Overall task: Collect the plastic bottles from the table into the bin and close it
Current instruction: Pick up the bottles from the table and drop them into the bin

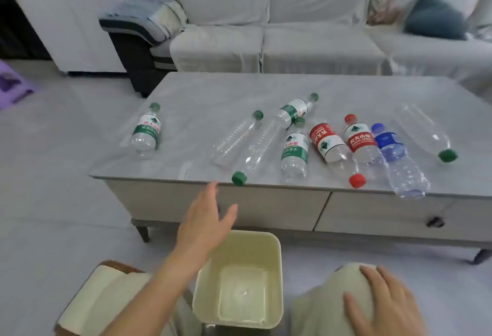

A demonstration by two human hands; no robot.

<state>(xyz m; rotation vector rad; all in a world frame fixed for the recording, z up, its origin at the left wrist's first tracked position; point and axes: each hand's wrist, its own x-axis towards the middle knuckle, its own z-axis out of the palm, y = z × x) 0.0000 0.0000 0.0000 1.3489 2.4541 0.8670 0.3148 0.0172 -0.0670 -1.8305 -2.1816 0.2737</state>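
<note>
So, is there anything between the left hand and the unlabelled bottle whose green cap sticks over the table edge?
Nothing visible. The left hand is open in the air just below the table edge, and the gap up to that bottle is free.

Nine plastic bottles point(294, 153) lying on grey table point(202, 96). Open cream bin point(275, 255) on floor near it. Left hand point(205, 225) spread above bin, empty; right hand point(383, 301) flat on knee.

Pale grey tile floor point(53, 189), white-covered sofa point(266, 16) w/ teal cushion point(434, 16), folded blanket point(143, 16) on armrest, grey marble-top coffee table point(213, 90) w/ drawers.
</note>
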